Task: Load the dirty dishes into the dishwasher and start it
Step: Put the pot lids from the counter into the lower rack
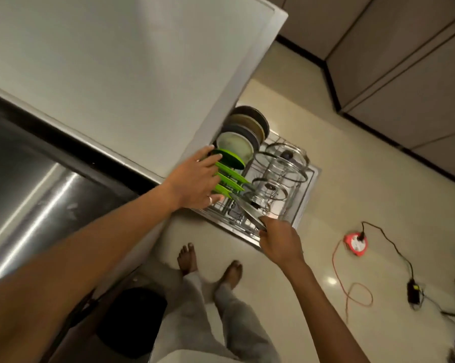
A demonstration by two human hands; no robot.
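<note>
Rack (pixel 312 176): four green plates (pixel 231 159), about four larger plates (pixel 237 147), three glass lids (pixel 282 163). My left hand (pixel 194 179) rests straight-fingered on the green plates. My right hand (pixel 278 239) pinches one steel plate (pixel 247 210) by its rim.

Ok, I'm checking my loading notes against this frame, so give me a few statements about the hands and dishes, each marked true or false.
1. The right hand grips a flat steel plate by its edge over the wire dishwasher rack. True.
2. The green plastic plates lie flat in one stack. False: they stand on edge in a row in the rack.
3. The left hand is at the green plastic plates with its fingers straight. True.
4. The clear glass lids lie on the floor. False: they stand in the rack, beside the green plates.
5. A black plug sits in the red extension socket on the floor. True.
</note>
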